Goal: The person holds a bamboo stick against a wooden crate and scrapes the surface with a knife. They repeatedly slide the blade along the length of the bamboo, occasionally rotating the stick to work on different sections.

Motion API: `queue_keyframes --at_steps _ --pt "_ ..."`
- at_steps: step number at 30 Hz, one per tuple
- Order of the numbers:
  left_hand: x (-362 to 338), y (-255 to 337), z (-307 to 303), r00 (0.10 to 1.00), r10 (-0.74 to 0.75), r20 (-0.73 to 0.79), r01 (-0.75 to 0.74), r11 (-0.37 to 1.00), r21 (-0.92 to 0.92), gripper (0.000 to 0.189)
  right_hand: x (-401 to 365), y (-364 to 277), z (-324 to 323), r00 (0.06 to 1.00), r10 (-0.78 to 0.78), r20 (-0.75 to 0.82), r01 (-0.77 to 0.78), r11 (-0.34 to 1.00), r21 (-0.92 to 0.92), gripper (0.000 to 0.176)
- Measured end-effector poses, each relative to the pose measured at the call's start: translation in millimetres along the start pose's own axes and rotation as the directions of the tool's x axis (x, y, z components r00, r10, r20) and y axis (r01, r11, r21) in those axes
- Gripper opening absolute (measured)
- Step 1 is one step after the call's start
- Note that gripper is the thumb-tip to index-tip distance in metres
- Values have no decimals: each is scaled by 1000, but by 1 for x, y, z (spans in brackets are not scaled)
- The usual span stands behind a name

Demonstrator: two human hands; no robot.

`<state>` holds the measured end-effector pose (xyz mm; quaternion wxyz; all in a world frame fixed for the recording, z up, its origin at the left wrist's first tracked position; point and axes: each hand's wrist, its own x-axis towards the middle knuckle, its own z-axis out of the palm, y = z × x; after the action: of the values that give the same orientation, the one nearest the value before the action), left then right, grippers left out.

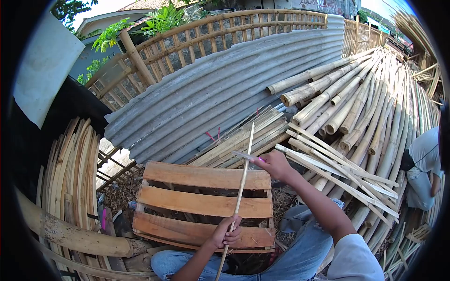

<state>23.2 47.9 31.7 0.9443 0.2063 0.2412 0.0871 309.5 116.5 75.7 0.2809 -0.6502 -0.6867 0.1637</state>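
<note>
A long, thin bamboo strip (242,185) runs slanting upward from my lap across a slatted wooden crate (197,201). My left hand (226,232) is closed around its lower part, over the crate's near edge. Higher up, my right hand (273,165) grips a knife (242,155) with a bit of pink showing at the handle. Its blade points left and crosses the strip near the upper end, overlapping it in this view. Most of the knife handle is hidden inside my fingers.
Split bamboo strips (337,166) lie loose at the right, beside a large stack of bamboo poles (356,110). More slats (68,164) stand at the left above a thick bamboo pole (84,236). Corrugated sheeting (225,79) lines the back. Another person (422,164) crouches at far right.
</note>
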Motion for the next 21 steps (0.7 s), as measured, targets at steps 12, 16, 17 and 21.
queue_keyframes --at_steps 12,16,17,21 --pt "2 1 -6 999 18 -47 -17 999 34 42 -9 1 23 968 -242 72 242 970 13 61" --pt "4 -6 -9 998 -30 47 32 998 -49 43 21 32 -4 981 186 -50 -178 975 131 62" --pt "5 -7 -9 996 -39 85 46 996 -80 44 22 35 -4 982 182 -52 -174 976 132 62" --pt "5 -5 -8 991 -47 123 60 993 -106 44 7 26 6 999 41 -6 -40 990 132 64"
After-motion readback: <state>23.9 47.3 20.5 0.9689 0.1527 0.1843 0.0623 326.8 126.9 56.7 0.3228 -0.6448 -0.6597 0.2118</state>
